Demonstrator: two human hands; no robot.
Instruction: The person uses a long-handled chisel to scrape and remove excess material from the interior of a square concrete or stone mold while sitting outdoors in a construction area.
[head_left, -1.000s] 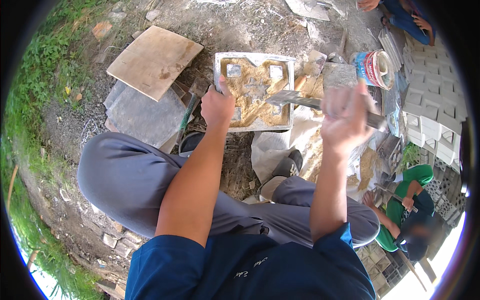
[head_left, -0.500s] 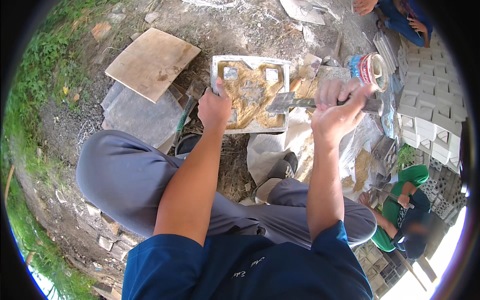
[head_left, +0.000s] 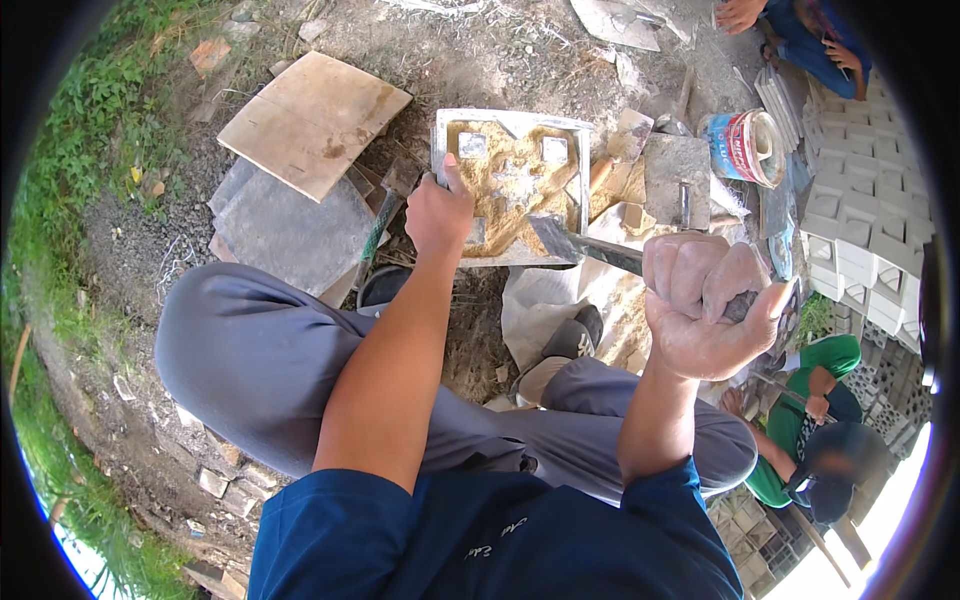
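Observation:
A pale rectangular mould (head_left: 586, 170) lies in front of me, packed with tan sandy mix (head_left: 520, 215). Square blocks and a cross-like shape show through the mix. My left hand (head_left: 438, 215) is closed on the mould's left rim, thumb on top. In my right hand (head_left: 705, 300), fingers wrapped round its handle, is a flat metal scraper (head_left: 612, 255). Its broad blade (head_left: 553, 238) is over the mould's lower right part; whether it touches the mix I cannot tell. The handle is mostly hidden in my fist.
Left of the mould lie a tan board (head_left: 315, 122), a grey slab (head_left: 285, 235) and a hammer-like tool with a green handle (head_left: 380, 232). A trowel (head_left: 684, 200) and a bucket (head_left: 742, 148) are to the right. Pale blocks (head_left: 868, 190) are stacked beyond; a green-sleeved person (head_left: 825, 360) works nearby.
My right hand has moved down and to the right with the scraper, drawing its blade toward the mould's lower right. The mix around the central shape looks altered. My left hand keeps its hold.

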